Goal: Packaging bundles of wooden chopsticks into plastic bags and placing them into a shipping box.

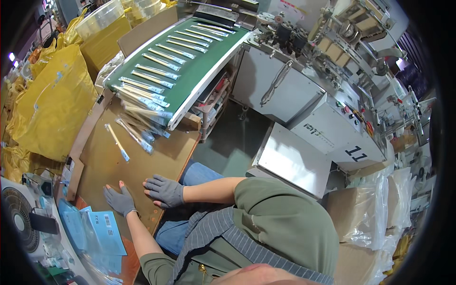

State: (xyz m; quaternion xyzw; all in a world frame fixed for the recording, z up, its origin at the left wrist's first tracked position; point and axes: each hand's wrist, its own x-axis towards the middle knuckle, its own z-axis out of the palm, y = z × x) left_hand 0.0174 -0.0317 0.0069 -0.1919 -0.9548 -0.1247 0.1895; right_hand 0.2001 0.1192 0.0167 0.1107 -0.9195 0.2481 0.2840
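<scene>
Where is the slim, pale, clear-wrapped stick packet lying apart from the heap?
In the head view, left of centre, the pale packet lies on the brown tabletop, left of the heap and beyond the grey-gloved left hand.

At eight o'clock, two hands: one left hand [120,200], one right hand [166,191]. Farther out there, one fan [19,221]. At nine o'clock, one loose packet [117,143]; toward ten, one pile of packets [134,136] too tangled to count. At eleven, one belt [191,78] bearing more than five spaced packets [160,62].
</scene>
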